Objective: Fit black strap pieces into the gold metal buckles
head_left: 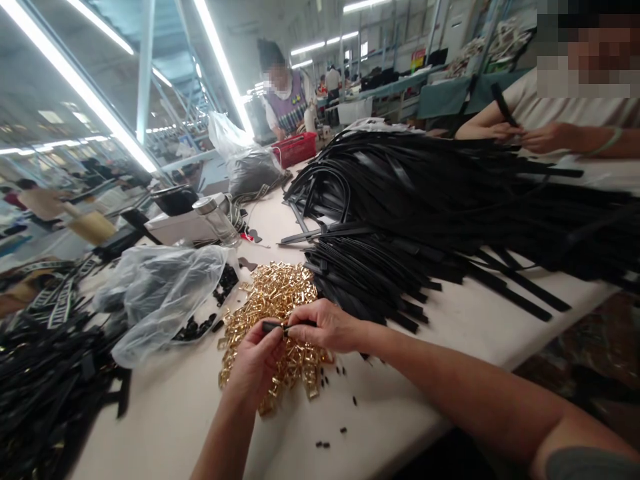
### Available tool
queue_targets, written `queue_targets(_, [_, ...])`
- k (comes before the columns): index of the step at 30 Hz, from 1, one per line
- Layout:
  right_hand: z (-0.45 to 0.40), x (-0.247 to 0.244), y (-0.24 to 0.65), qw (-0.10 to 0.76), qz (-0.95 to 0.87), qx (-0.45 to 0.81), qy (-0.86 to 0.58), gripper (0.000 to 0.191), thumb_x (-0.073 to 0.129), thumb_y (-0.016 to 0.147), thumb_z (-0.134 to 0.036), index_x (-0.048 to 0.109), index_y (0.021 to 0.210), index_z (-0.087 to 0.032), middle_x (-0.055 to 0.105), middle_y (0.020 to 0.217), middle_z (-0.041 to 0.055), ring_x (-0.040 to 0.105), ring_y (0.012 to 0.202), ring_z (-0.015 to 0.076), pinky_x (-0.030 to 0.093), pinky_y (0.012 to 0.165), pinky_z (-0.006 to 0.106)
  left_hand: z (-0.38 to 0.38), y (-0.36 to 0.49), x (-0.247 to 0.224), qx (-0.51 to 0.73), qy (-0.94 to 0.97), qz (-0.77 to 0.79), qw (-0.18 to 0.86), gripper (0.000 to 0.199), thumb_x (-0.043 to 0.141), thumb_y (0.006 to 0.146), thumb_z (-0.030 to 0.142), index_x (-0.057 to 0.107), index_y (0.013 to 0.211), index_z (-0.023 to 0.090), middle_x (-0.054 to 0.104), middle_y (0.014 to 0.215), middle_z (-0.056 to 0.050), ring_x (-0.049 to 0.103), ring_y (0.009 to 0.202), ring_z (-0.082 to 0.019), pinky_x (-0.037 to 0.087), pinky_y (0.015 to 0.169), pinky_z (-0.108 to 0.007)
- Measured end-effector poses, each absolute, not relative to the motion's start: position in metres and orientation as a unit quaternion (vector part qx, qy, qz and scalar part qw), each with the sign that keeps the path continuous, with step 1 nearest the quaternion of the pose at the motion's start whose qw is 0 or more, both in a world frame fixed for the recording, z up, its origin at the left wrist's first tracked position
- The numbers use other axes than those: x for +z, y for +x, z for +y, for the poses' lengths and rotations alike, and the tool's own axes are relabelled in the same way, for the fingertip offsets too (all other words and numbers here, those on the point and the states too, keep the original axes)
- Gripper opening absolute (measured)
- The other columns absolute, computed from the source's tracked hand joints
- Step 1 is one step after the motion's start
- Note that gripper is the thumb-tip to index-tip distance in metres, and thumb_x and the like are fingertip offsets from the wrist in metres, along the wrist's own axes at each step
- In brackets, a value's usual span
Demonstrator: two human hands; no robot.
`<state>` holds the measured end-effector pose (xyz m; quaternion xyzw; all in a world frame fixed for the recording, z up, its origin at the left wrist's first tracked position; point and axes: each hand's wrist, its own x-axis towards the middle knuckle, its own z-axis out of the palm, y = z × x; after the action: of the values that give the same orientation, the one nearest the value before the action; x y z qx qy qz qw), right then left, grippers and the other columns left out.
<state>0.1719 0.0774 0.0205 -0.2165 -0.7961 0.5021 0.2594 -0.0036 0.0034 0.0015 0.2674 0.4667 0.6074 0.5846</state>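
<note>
Both hands meet above a heap of gold metal buckles [280, 287] on the pale table. My left hand [260, 353] pinches one end of a short black strap [271, 327]. From the right, my right hand [327, 325] grips the same dark piece between thumb and fingers, with a small gold part showing between the hands. Exactly how the gold part sits on the strap is too small to tell. Behind my right hand lies a thick pile of long black straps [370, 273]. Small black pieces [323, 445] are scattered on the table in front.
A clear plastic bag [170, 287] and loose black rings lie left of the buckles, with a glass jar [217, 220] behind. More black straps [50, 380] cover the left side. A red basket [295, 148] stands farther back. Across the table, a person's hands [545, 137] hold a black strap.
</note>
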Motion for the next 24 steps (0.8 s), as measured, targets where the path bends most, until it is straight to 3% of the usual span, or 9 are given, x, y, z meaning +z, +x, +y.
queue_targets(5, [0.079, 0.020, 0.173, 0.216, -0.733, 0.620, -0.177, 0.022, 0.053, 0.089, -0.033, 0.060, 0.084, -0.013, 0.054, 0.064, -0.0030, 0.048, 0.049, 0.0059, 0.038, 0.047, 0.017, 0.003, -0.002, 0.006, 0.611, 0.244, 0.453, 0.601, 0.035, 0.090, 0.058, 0.022, 0.068, 0.084, 0.015, 0.063, 0.081, -0.001, 0.059, 0.068, -0.008, 0.050, 0.060, -0.012])
queue_targets(17, [0.083, 0.014, 0.172, 0.197, -0.671, 0.696, -0.160, 0.036, 0.061, 0.085, -0.047, 0.059, 0.081, -0.012, 0.055, 0.065, -0.0019, 0.046, 0.048, 0.0042, 0.037, 0.044, 0.016, -0.001, 0.001, 0.009, 0.587, 0.256, 0.440, 0.629, 0.032, 0.090, 0.059, 0.023, 0.065, 0.077, 0.014, 0.059, 0.074, 0.001, 0.055, 0.061, -0.006, 0.049, 0.058, -0.012])
queue_targets(24, [0.082, 0.010, 0.169, 0.210, -0.669, 0.686, -0.193, 0.040, 0.069, 0.075, -0.050, 0.056, 0.069, -0.013, 0.049, 0.053, -0.0052, 0.042, 0.043, 0.0047, 0.032, 0.040, 0.017, -0.001, 0.008, 0.010, 0.568, 0.285, 0.468, 0.615, 0.032, 0.089, 0.059, 0.024, 0.065, 0.079, 0.014, 0.059, 0.069, 0.001, 0.054, 0.058, -0.006, 0.045, 0.055, -0.013])
